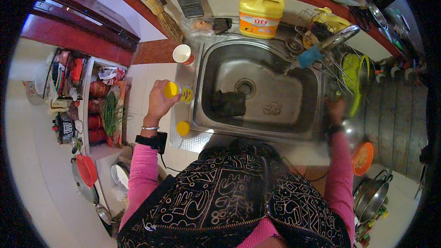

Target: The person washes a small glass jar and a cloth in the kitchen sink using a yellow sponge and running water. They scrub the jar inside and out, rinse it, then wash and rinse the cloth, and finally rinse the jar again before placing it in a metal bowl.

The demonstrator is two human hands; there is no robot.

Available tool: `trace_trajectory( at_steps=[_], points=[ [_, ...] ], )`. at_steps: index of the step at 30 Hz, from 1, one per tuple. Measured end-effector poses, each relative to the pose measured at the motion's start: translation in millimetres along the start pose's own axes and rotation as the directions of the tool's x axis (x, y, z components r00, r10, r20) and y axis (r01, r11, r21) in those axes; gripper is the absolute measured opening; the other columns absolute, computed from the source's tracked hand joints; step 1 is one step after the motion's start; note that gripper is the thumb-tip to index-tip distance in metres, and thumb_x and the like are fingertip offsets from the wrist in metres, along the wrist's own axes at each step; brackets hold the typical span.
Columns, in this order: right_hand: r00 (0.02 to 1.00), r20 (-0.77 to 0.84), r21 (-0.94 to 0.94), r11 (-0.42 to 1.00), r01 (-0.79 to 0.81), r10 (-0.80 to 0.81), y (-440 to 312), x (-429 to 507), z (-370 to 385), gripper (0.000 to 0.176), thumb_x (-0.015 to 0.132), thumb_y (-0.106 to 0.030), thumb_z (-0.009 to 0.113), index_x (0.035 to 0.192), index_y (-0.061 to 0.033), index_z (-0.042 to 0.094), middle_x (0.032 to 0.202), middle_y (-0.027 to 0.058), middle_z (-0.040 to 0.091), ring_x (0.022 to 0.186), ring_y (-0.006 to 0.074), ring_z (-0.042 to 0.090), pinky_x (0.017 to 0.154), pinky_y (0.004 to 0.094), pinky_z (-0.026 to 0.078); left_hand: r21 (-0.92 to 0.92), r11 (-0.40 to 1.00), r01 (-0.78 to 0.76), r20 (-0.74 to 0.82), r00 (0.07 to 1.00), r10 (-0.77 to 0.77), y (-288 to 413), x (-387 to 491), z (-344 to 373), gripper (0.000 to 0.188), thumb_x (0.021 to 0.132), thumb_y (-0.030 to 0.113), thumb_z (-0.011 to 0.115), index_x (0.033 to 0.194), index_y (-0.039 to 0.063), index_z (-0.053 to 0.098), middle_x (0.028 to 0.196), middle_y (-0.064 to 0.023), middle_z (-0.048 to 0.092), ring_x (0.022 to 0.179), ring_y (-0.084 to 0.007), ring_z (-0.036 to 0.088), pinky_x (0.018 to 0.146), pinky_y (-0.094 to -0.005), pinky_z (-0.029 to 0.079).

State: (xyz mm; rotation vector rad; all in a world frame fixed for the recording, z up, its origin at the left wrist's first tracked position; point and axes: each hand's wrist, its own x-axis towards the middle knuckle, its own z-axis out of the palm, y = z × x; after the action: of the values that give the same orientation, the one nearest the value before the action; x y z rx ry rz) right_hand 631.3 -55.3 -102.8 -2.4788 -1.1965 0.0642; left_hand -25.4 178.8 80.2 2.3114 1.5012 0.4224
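My left hand (161, 99) is closed around a small clear jar with a yellow lid (171, 90), at the left rim of the stainless steel sink (268, 75). Another yellow-lidded container (183, 128) stands just below it, and a paper cup (183, 54) stands above. Over the right rim of the sink, my right hand (336, 107) is blurred; whether it holds anything is unclear. Close by it are a wire rack (334, 72) and a lime-green plastic basket (353, 74). A dark cloth (231, 103) lies in the sink beside the drain.
A yellow detergent jug (260, 15) stands behind the sink. The faucet (339, 38), with a blue sleeve, reaches in from the upper right. A straw brush (160, 10) leans at the upper left. An orange bowl (363, 158) is near my right forearm.
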Motion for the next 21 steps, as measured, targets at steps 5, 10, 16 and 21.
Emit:
trace_trajectory(
  at_steps=[5,10,16,21],
  points=[
    [0.982,-0.024,-0.096,0.978,-0.187,0.186,-5,-3,1,0.06,0.067,-0.037,0.077,0.105,0.0046,0.056,0.095,0.0228,0.06,0.088,0.039,0.057,0.075,0.0467,0.047,-0.114,0.993,-0.008,-0.036,0.999,0.004,23,8,-1,0.047,0.064,0.022,0.078,0.101,-0.001,0.058,0.093,-0.0163,0.056,0.087,-0.0326,0.058,0.079,-0.0379,0.048],
    [0.991,-0.133,-0.325,0.945,-0.034,-0.01,2,-3,4,0.073,0.066,-0.039,0.077,0.119,0.0019,0.048,0.11,0.0227,0.057,0.103,0.0401,0.054,0.088,0.0477,0.044,-0.147,0.984,-0.098,0.035,0.994,0.104,60,15,4,0.047,0.064,0.02,0.078,0.101,0.0,0.056,0.094,-0.016,0.056,0.088,-0.0312,0.059,0.079,-0.0375,0.048],
    [0.957,-0.29,0.15,0.988,0.029,0.016,-51,-14,-26,0.051,0.067,-0.021,0.075,0.112,-0.0028,0.057,0.092,0.0165,0.065,0.088,0.0299,0.063,0.077,0.0357,0.049,-0.266,0.944,-0.195,0.04,0.976,0.212,92,24,24,0.049,0.063,0.019,0.079,0.103,0.001,0.056,0.092,-0.0144,0.055,0.086,-0.0302,0.058,0.078,-0.0368,0.048],
    [0.95,0.077,0.603,0.773,0.199,-0.304,-176,-49,-33,0.058,0.066,-0.019,0.079,0.118,-0.0065,0.055,0.111,0.0111,0.062,0.099,0.0254,0.06,0.082,0.0351,0.048,-0.367,0.862,-0.349,0.063,0.915,0.398,138,44,48,0.05,0.063,0.02,0.079,0.104,0.001,0.057,0.095,-0.0147,0.055,0.088,-0.031,0.057,0.079,-0.0359,0.047]
  ],
)
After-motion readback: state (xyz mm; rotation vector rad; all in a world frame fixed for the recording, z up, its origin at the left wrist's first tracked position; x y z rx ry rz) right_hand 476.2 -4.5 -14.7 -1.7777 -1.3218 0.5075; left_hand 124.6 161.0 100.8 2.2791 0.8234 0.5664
